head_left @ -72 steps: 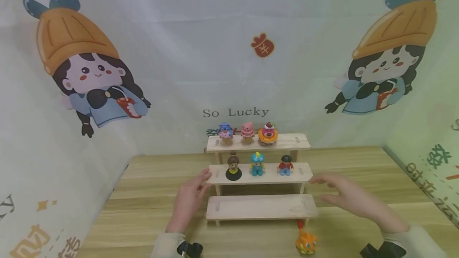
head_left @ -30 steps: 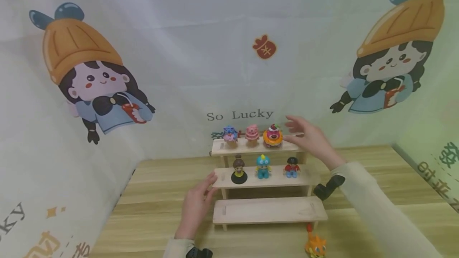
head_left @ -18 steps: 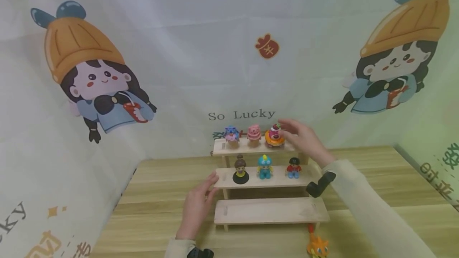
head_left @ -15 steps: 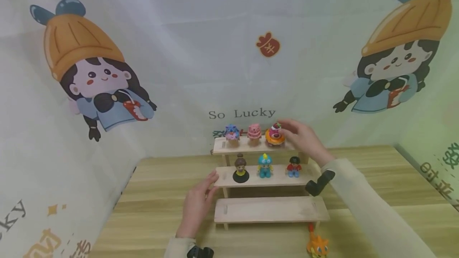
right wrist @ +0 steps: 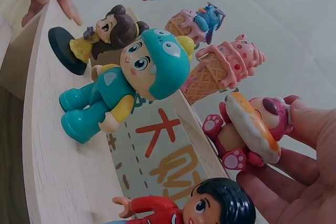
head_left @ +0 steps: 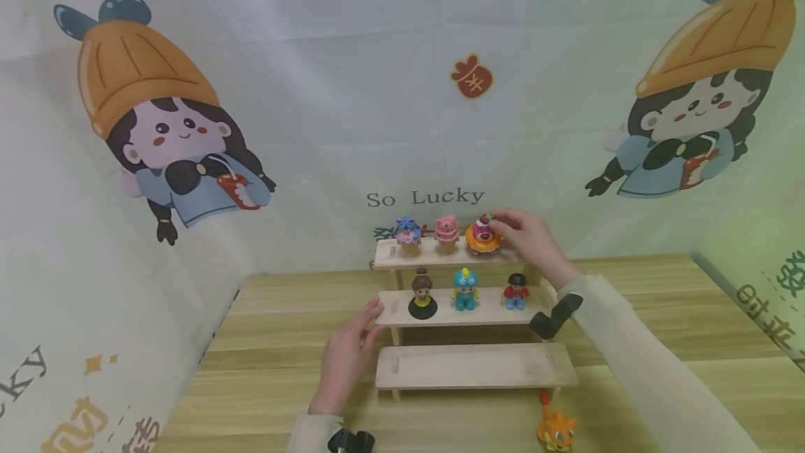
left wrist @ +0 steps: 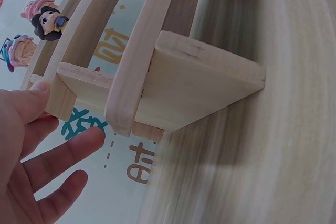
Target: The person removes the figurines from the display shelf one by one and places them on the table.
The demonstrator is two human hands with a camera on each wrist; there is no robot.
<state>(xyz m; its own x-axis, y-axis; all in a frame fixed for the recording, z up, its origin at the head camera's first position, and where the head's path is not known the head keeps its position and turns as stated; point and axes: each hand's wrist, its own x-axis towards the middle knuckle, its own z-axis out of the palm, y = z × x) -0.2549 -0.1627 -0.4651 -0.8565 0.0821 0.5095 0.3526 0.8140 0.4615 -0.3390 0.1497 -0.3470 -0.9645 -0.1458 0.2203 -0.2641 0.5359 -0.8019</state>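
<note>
My right hand [head_left: 534, 240] has its thumb and fingers around the pink bear figure with an orange ring [head_left: 483, 238] on the top shelf; in the right wrist view the thumb touches the head of this bear figure [right wrist: 252, 124]. My left hand [head_left: 344, 355] holds the left end of the middle shelf [head_left: 484, 314], thumb against the wood [left wrist: 59, 95] in the left wrist view, other fingers spread. Blue [head_left: 408, 233] and pink [head_left: 447, 232] ice-cream figures stand beside the bear. A brown-haired figure [head_left: 422, 292], a teal figure [head_left: 465, 290] and a red-jacketed figure [head_left: 516, 291] occupy the middle shelf.
The bottom shelf [head_left: 476, 366] of the wooden stand is nearest me. An orange figure [head_left: 556, 430] with a red-tipped tail sits on the table [head_left: 264, 341] by its right front. A printed cloth [head_left: 352, 103] hangs behind and at the sides.
My right hand has moved from beside the middle shelf up to the bear figure and taken hold of it. My left hand stays at the middle shelf's end. The head view has shifted slightly.
</note>
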